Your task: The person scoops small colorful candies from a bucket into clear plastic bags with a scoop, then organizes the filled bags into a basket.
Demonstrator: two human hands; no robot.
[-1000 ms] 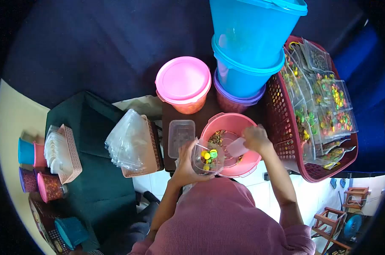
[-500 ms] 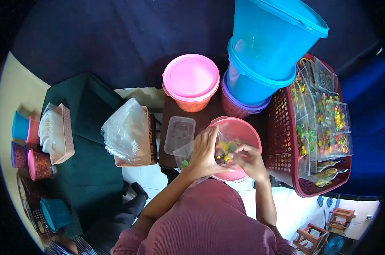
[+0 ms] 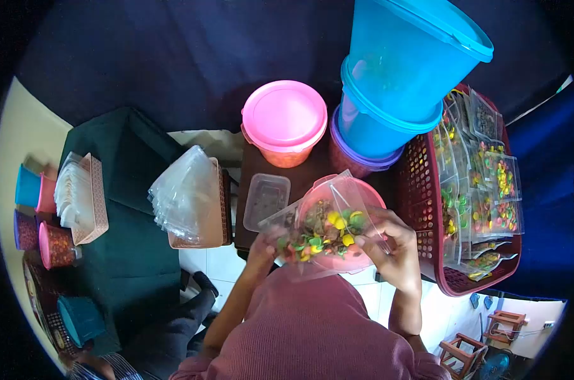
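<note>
Leaning over the dark tabletop (image 3: pixel 256 166), beside the large red basket (image 3: pixel 418 190). Holding the clear packet (image 3: pixel 328 235) slanted above the open pink tub (image 3: pixel 370 195). Clamping its left end in a blurred, closed left grip (image 3: pixel 260 254); pinching its right end in a nearly closed right grip (image 3: pixel 394 247). Showing green, yellow and reddish pieces (image 3: pixel 315 242) inside.

- The green sofa (image 3: pixel 141 221) stood near a pale wall (image 3: pixel 37 130).
- A dark curtain (image 3: pixel 192 63) hung beyond the sofa.
- Wooden stools (image 3: pixel 462 354) stood well right of the sofa.
</note>
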